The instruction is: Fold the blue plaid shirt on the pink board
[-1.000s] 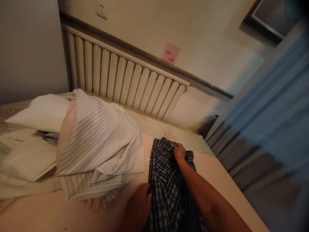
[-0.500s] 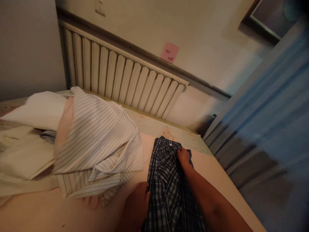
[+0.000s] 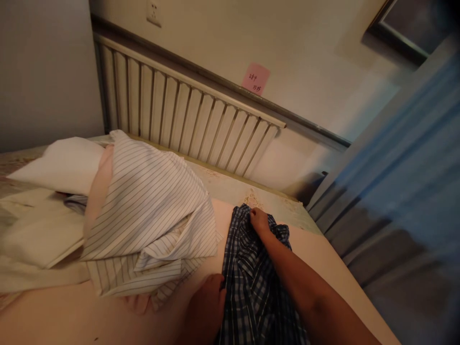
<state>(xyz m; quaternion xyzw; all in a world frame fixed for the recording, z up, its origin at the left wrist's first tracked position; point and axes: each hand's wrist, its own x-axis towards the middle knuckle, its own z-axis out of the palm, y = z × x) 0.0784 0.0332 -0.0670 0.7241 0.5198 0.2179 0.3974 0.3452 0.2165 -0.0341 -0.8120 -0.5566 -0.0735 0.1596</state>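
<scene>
A dark blue plaid shirt point(image 3: 247, 297) lies lengthwise with its collar end away from me, its cloth creased. My right hand point(image 3: 259, 221) is closed in a pinch on the cloth near the collar, and its forearm crosses over the shirt's right side. At the shirt's left edge, my left hand point(image 3: 208, 302) is dark and partly cut off by the frame; its thumb and forefinger are closed at the cloth's edge. The shirt's lower end runs out of view.
Left of the shirt is a heap with a striped white cloth point(image 3: 154, 196), a white cloth point(image 3: 72, 160) and cream fabric point(image 3: 43, 235). A pink sheet point(image 3: 64, 316) covers the near surface. Behind stands a radiator point(image 3: 172, 110); a blue curtain point(image 3: 402, 191) hangs at the right.
My right hand has moved left along the collar end, from the shirt's right side towards its middle. My left hand stays at the left edge. The view has shifted slightly.
</scene>
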